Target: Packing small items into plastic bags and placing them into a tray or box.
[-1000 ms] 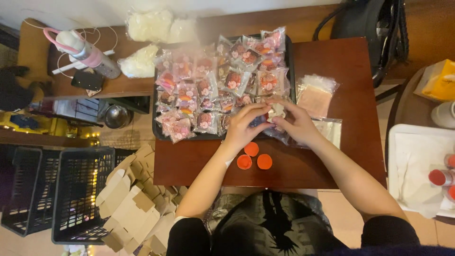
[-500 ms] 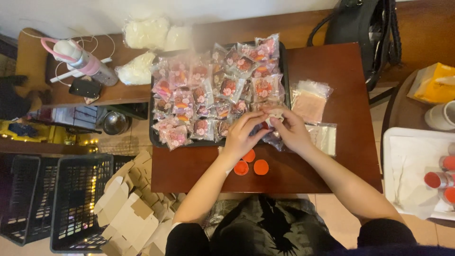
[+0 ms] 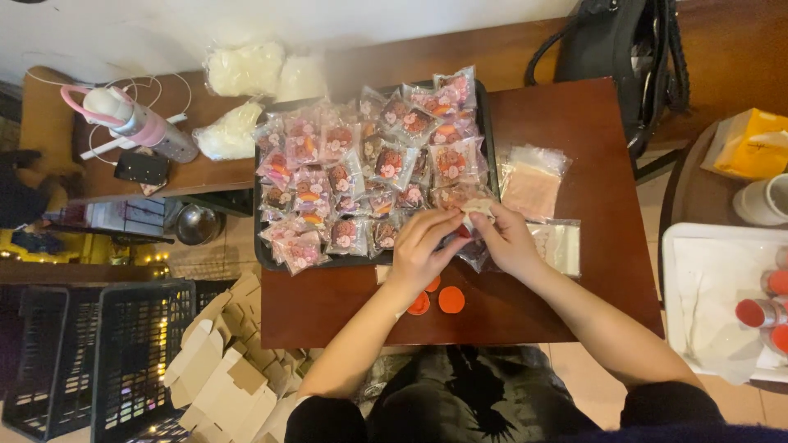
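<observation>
My left hand (image 3: 423,246) and my right hand (image 3: 505,240) meet over the near right corner of a black tray (image 3: 488,123). Together they pinch a small pale pastry (image 3: 478,207) and a clear wrapper (image 3: 474,250) that hangs below it. The tray is packed with several wrapped pastries in pink-patterned bags (image 3: 369,172). Orange round lids (image 3: 450,299) lie on the dark wooden table (image 3: 599,205) just under my wrists.
A stack of empty clear bags (image 3: 533,180) and a flat clear sheet (image 3: 562,246) lie right of the tray. Black crates (image 3: 90,353) and folded cardboard boxes (image 3: 222,369) stand on the floor at left. A white tray with red-capped jars (image 3: 759,312) sits at right.
Both hands stay at the tray's near right corner, working the pastry and wrapper between the fingers. The view has shifted slightly; the orange lids have not moved.
</observation>
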